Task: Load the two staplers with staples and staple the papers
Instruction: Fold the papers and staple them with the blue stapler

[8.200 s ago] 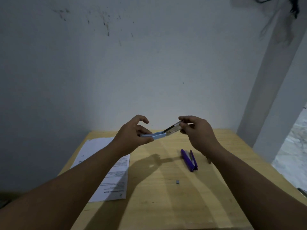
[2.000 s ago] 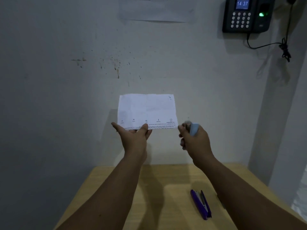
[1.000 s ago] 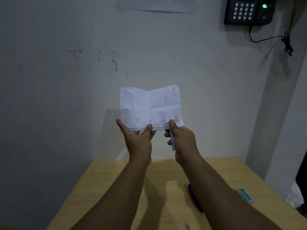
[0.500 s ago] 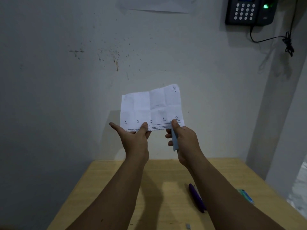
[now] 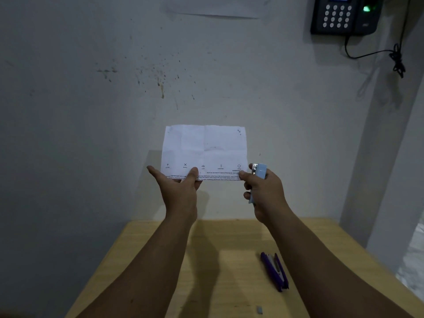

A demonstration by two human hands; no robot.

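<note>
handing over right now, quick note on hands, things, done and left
Left hand: pinches the creased white printed paper at its lower edge, held up before the wall.
Right hand: grips the light blue stapler beside the paper's lower right corner.
Purple stapler: lying open on the wooden table, a small grey staple strip near it.
Done: cannot tell whether a staple is in.
Left: load purple stapler, staple.
</note>
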